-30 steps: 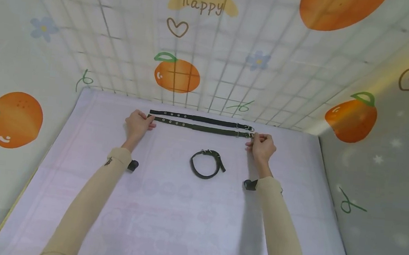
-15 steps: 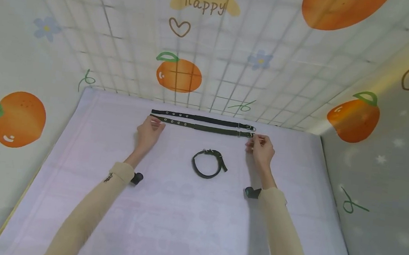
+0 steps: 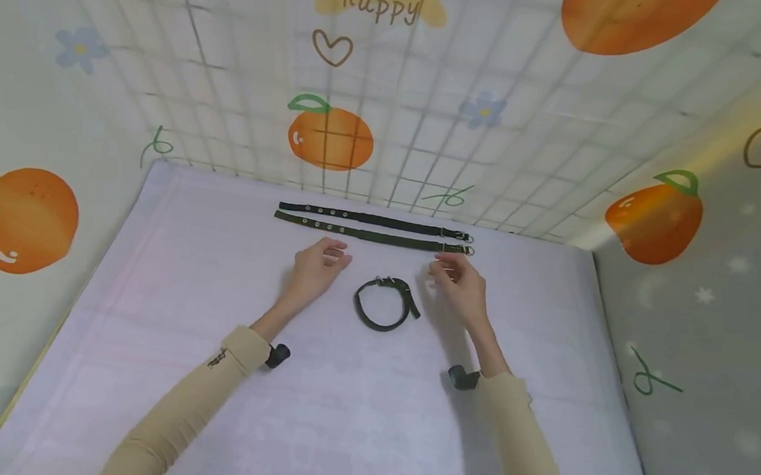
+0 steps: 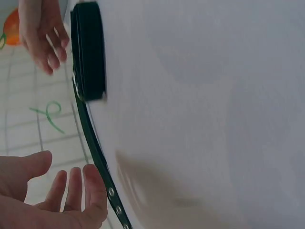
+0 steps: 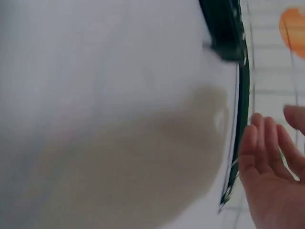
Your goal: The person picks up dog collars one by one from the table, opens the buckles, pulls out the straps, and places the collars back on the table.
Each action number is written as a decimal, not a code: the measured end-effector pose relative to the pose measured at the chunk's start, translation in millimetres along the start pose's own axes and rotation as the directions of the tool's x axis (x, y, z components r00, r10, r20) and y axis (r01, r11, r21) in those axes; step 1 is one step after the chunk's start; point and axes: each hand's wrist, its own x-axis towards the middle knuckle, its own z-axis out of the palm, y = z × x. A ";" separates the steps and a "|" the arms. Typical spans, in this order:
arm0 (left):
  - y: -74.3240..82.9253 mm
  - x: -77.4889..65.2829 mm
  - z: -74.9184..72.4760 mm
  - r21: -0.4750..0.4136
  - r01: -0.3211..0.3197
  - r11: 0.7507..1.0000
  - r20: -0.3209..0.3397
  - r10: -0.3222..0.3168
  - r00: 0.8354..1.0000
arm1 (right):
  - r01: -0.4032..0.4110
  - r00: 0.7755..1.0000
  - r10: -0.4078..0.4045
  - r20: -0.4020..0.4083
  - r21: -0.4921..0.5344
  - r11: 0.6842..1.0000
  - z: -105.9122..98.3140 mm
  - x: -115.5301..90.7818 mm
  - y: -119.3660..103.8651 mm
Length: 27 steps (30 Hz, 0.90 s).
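Observation:
Two straps lie straight and side by side near the back of the table: a black collar [image 3: 395, 224] and, just in front, a dark green collar [image 3: 387, 237], both with eyelets at the left end and a buckle and ring at the right. Nearer to me a third collar [image 3: 380, 328] is buckled into a loop, its tail pointing right. My left hand [image 3: 317, 271] hovers left of the loop, fingers loosely bent and holding nothing. On the loop's other side my right hand [image 3: 464, 285] is likewise free, its fingers relaxed. Neither hand touches a collar.
A pale sheet covers the table [image 3: 336, 417]. A printed curtain with oranges hangs over a wire grid [image 3: 423, 150] right behind the straps. Similar printed walls rise at left and right.
Both hands have let go of the green collar's ends and drawn inward and back toward the looped collar. The two straight collars stay in place on the table.

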 end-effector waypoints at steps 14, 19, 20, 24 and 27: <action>9.4 -11.8 38.8 0.235 -0.143 0.961 0.243 0.084 0.966 | 0.127 0.966 -0.084 0.243 -0.166 0.978 29.9 -18.9 -21.4; 8.7 -10.9 39.2 0.310 -0.139 0.940 0.257 0.058 0.965 | 0.112 0.968 -0.066 0.243 -0.180 0.977 33.1 -18.0 -21.3; 8.8 -10.7 38.9 0.316 -0.139 0.938 0.257 0.056 0.965 | 0.112 0.968 -0.066 0.242 -0.180 0.977 33.8 -17.6 -21.5; 9.5 -12.3 37.1 0.303 -0.134 0.944 0.242 0.060 0.968 | 0.107 0.970 -0.064 0.236 -0.172 0.979 34.3 -18.3 -24.2; 11.4 -15.8 34.5 0.265 -0.137 0.954 0.215 0.080 0.973 | 0.116 0.972 -0.078 0.221 -0.166 0.979 33.1 -19.9 -27.6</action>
